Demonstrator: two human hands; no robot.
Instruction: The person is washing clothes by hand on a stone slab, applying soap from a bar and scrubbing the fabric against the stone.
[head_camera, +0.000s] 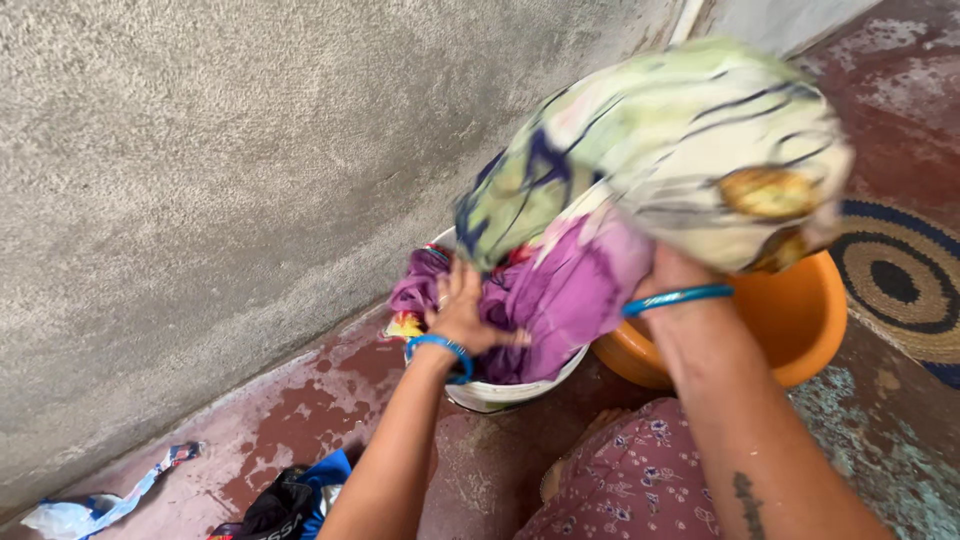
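I am lifting a pale green, dark-streaked bundle of cloth (660, 150) with my right hand (675, 275), which is gripping it from beneath; the bundle is hanging above and to the right of the white plastic bucket (500, 395), over the orange plastic tub (790, 320). Its long axis is running lower-left to upper-right. My left hand (462, 315) is pressing down on the purple cloth (560, 290) in the bucket, fingers seemingly curled into it, though blur is hiding the grip. The right hand is nearer the bundle.

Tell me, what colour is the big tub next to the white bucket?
Orange tub, seen from the head view.
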